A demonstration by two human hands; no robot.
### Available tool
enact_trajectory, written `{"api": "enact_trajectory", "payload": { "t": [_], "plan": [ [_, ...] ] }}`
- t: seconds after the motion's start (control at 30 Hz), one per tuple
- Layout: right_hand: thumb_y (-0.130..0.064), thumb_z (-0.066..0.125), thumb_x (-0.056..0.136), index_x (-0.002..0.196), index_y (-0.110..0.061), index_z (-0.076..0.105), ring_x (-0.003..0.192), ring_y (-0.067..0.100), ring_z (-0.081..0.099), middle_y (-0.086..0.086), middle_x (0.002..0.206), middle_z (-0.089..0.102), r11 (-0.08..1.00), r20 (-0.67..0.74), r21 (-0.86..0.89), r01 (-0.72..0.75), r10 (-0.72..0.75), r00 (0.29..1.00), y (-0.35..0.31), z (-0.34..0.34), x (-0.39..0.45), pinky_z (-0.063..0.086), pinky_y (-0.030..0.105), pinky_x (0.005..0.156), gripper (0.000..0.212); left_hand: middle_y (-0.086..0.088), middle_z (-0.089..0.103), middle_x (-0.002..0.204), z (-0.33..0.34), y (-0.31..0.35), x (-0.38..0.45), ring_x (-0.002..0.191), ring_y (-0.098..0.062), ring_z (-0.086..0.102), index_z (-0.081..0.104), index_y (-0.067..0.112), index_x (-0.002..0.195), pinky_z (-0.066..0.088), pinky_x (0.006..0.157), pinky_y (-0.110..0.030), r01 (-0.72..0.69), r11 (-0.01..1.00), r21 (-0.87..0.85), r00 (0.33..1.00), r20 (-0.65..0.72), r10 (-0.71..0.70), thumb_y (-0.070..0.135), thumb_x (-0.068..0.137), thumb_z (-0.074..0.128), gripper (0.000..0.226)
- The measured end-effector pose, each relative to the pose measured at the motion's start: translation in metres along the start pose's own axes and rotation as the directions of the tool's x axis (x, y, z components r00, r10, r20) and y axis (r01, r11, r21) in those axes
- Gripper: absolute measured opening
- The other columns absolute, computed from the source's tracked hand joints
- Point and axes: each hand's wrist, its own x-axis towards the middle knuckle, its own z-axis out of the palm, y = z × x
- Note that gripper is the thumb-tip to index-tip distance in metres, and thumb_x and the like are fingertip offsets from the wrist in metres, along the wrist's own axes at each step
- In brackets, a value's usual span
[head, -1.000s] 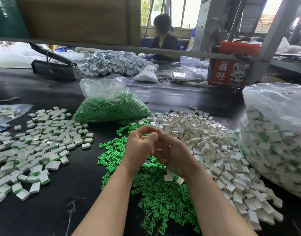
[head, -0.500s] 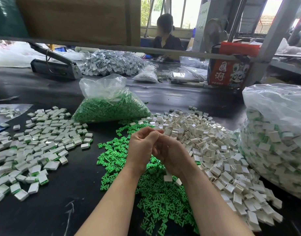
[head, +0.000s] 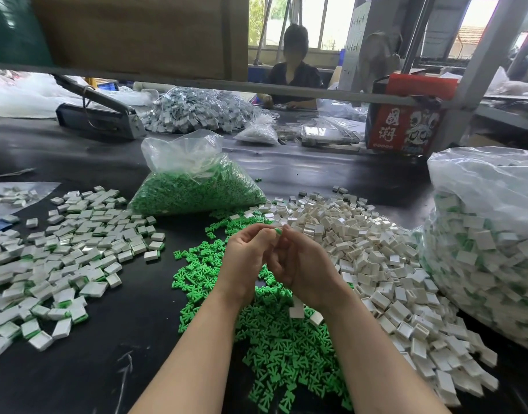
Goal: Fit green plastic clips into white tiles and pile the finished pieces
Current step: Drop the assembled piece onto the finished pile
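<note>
Above the loose green clips [head: 274, 348] on the black counter [head: 92, 380], the left hand [head: 247, 258] and the right hand [head: 304, 270] meet, backs toward the camera. Their fingers curl in close together, and a small green piece [head: 278, 231] shows pinched at the fingertips of the left hand; whether a white tile sits behind it I cannot tell, as the palms hide it. The right hand's fingers fold narrow against the left. Empty white tiles [head: 376, 258] lie heaped just to the right of the clips, touching them. To the left, well apart, finished pieces [head: 65, 252] with green edges spread over the counter. A clear bag of green clips [head: 197, 189] stands beyond the hands, and a large bag of finished pieces [head: 490, 249] sits at the far right. Another person [head: 295, 70] sits across the counter.
</note>
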Motion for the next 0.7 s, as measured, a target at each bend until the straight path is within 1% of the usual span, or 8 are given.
{"api": "enact_trajectory", "payload": {
  "t": [0.13,0.23,0.3,0.37,0.43,0.53,0.63,0.7],
  "plan": [
    [-0.036,0.035,0.103,0.076,-0.015,0.06,0.044,0.011,0.039,0.002,0.053,0.048,0.999,-0.006,-0.044,-0.003,0.002,1.0,-0.002,-0.003,0.0,0.02,0.024,0.045,0.043,-0.01,0.074,0.079,-0.009,0.004,0.002,0.068,-0.016,0.07,0.074,0.007,0.08,0.056,0.062,-0.024,0.057,0.995,-0.078,0.998,0.01,-0.056,0.008,0.092,0.062,0.017],
    [-0.033,0.038,0.103,0.078,-0.013,0.058,0.043,0.01,0.035,0.0,0.053,0.046,0.983,-0.106,-0.182,0.011,-0.031,0.994,-0.006,-0.005,-0.002,0.021,0.021,0.042,0.037,-0.014,0.076,0.095,-0.019,0.01,0.004,0.086,-0.023,0.074,0.075,0.01,0.085,0.058,0.074,-0.03,0.09,0.993,-0.069,0.995,-0.034,-0.093,0.013,0.093,0.061,0.017],
    [-0.028,0.043,0.102,0.076,-0.011,0.059,0.041,0.009,0.035,-0.002,0.05,0.046,0.96,-0.2,-0.278,0.043,-0.102,0.975,-0.01,-0.007,-0.004,0.025,0.019,0.04,0.035,-0.011,0.077,0.092,-0.032,0.015,0.009,0.081,-0.02,0.074,0.072,0.011,0.092,0.057,0.066,-0.027,0.088,0.996,-0.005,0.985,-0.149,-0.088,0.017,0.092,0.065,0.01],
    [-0.023,0.047,0.101,0.075,-0.01,0.061,0.04,0.007,0.037,-0.004,0.049,0.048,0.933,-0.264,-0.353,0.072,-0.173,0.949,-0.014,-0.008,-0.006,0.028,0.018,0.04,0.032,-0.006,0.077,0.085,-0.049,0.02,0.013,0.07,-0.014,0.072,0.07,0.012,0.092,0.053,0.057,-0.022,0.078,0.987,0.139,0.948,-0.316,-0.031,0.018,0.09,0.068,0.006],
    [-0.02,0.051,0.1,0.074,-0.01,0.062,0.039,0.003,0.041,-0.005,0.049,0.051,0.9,-0.307,-0.427,0.087,-0.234,0.922,-0.018,-0.009,-0.007,0.032,0.015,0.04,0.03,-0.003,0.074,0.079,-0.069,0.022,0.013,0.069,-0.015,0.069,0.069,0.016,0.085,0.048,0.056,-0.022,0.101,0.9,0.423,0.88,-0.461,0.118,0.018,0.087,0.073,0.005],
    [-0.018,0.053,0.099,0.077,-0.013,0.063,0.05,0.008,0.05,-0.001,0.06,0.059,0.802,-0.338,-0.596,0.05,-0.307,0.889,-0.021,-0.013,-0.008,0.044,0.025,0.052,0.025,0.001,0.068,0.075,-0.098,0.022,0.009,0.075,-0.025,0.064,0.068,0.019,0.08,0.04,0.057,-0.026,0.269,0.638,0.722,0.78,-0.552,0.296,0.025,0.084,0.076,0.011],
    [-0.025,0.055,0.097,0.082,-0.011,0.065,0.063,0.025,0.058,0.007,0.075,0.066,0.584,-0.327,-0.809,-0.064,-0.357,0.875,-0.02,-0.022,-0.007,0.052,0.043,0.067,0.022,-0.003,0.069,0.087,-0.113,0.025,0.005,0.079,-0.03,0.06,0.069,0.019,0.088,0.043,0.066,-0.032,0.451,0.474,0.756,0.696,-0.631,0.344,0.029,0.085,0.073,0.011],
    [-0.027,0.059,0.095,0.085,-0.015,0.064,0.065,0.018,0.059,0.003,0.081,0.068,0.413,-0.311,-0.899,-0.146,-0.366,0.877,-0.02,-0.027,-0.007,0.056,0.041,0.07,0.016,-0.009,0.069,0.094,-0.119,0.028,0.005,0.091,-0.036,0.061,0.069,0.019,0.094,0.047,0.076,-0.039,0.523,0.411,0.747,0.652,-0.661,0.371,0.028,0.086,0.071,0.012]
  ]
}}
